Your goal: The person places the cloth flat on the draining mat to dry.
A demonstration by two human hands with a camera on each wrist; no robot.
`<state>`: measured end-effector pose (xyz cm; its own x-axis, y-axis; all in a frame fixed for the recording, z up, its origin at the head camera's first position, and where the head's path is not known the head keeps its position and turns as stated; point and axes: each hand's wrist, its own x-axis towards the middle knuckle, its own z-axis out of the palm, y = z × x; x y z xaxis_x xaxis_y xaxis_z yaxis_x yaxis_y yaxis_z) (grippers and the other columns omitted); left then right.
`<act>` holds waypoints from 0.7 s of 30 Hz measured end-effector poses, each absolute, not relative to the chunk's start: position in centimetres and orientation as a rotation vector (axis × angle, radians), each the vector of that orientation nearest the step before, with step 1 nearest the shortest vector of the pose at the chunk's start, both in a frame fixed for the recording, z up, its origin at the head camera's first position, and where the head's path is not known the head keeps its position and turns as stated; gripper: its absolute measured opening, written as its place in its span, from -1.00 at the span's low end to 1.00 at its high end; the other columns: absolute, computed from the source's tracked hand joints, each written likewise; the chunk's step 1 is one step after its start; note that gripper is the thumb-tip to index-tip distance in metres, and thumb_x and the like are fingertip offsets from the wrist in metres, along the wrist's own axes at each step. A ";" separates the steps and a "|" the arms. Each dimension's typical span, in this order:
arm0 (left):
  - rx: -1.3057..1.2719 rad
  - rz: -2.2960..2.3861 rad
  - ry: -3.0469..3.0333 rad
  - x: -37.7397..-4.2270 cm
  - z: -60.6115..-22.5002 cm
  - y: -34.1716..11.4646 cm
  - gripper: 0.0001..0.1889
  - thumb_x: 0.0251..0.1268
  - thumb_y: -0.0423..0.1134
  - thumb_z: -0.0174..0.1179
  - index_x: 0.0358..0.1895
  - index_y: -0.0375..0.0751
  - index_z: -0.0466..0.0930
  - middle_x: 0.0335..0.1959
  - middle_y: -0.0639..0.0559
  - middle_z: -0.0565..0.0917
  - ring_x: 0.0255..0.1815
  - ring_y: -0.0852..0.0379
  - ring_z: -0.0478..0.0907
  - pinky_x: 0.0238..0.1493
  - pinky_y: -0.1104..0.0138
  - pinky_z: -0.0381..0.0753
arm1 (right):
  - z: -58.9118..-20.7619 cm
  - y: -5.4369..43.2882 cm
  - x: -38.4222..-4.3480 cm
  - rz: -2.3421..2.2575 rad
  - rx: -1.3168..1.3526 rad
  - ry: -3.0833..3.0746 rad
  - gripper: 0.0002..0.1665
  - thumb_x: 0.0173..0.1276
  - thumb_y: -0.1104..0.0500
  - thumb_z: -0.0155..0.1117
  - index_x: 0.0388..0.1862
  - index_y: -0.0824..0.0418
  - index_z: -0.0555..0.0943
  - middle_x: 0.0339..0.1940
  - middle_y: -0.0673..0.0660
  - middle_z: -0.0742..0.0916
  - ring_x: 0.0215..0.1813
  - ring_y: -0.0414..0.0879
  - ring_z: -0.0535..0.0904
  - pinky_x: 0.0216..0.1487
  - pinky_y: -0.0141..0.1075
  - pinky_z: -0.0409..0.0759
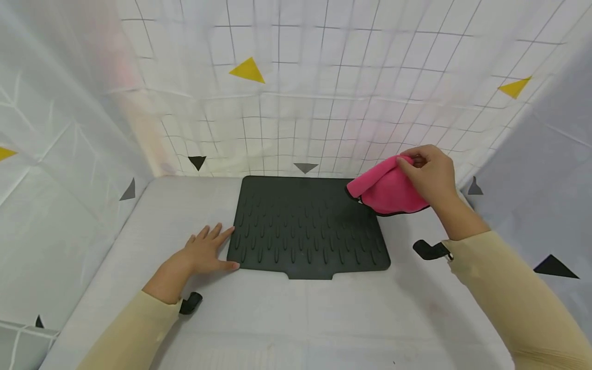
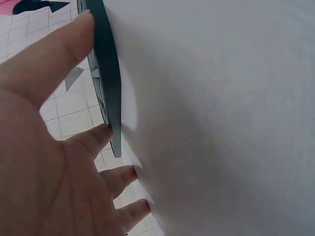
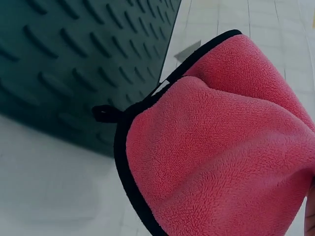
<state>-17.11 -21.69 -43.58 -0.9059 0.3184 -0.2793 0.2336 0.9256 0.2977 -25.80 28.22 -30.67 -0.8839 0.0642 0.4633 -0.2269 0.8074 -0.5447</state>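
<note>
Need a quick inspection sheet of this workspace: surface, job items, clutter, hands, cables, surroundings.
Surface: grey table, bare around the mat.
Job's things: dark ribbed mat lying flat; pink cloth with black edging, bunched, lifted at the mat's far right corner.
Clutter: nothing seen.
Grippers: left hand flat on the table, fingers touching the mat's left edge; right hand pinches the cloth.
Cables: nothing seen; black straps at both wrists.
Surroundings: white grid-patterned sheets with yellow and dark triangles on three sides.

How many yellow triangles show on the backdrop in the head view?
3: one upper centre on the back wall, one at upper right, one cut off at the left edge. More may lie outside the frame.
</note>
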 end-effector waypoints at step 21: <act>0.418 0.348 2.755 -17.1 -43.3 -21.4 0.08 0.17 0.40 0.23 0.60 -0.16 0.03 0.57 -0.44 0.00 0.52 -0.56 -0.10 0.34 -0.44 -0.04 | -29.2 20.3 -27.1 0.946 0.359 -2.452 -0.74 0.37 0.12 0.37 -0.09 0.28 0.73 -0.14 0.17 0.71 -0.18 -0.01 0.65 -0.14 -0.27 0.54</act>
